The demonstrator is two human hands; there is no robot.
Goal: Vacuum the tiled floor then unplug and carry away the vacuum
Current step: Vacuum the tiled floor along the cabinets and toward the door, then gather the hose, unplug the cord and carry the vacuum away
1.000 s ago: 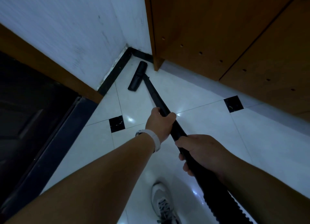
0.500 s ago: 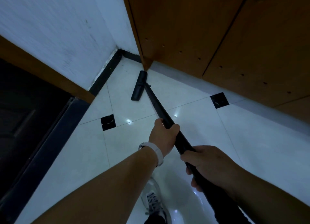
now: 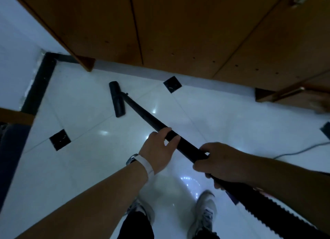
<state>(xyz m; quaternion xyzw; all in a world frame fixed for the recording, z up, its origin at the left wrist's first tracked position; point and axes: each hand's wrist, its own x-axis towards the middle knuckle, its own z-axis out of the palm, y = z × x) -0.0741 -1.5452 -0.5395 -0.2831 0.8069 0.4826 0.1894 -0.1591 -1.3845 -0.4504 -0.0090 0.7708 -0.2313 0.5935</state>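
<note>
The black vacuum wand (image 3: 142,113) runs from the lower right up to its flat floor head (image 3: 117,99), which lies on the white tiled floor (image 3: 80,167) near the wooden cabinet's corner. My left hand (image 3: 159,149), with a white wristband, grips the wand at its middle. My right hand (image 3: 221,162) grips the wand lower down, where the ribbed black hose (image 3: 278,213) begins. The hose leaves the frame at the lower right.
Wooden cabinets (image 3: 178,33) stand along the top of the view above the floor. A black skirting (image 3: 38,83) lines the left wall, beside a dark doorway. A grey cable (image 3: 300,151) lies on the tiles at right. My two shoes (image 3: 203,213) stand below the hands.
The view has swung right and the floor head has pulled back out of the corner, away from the skirting. Both hands keep their grip on the wand.
</note>
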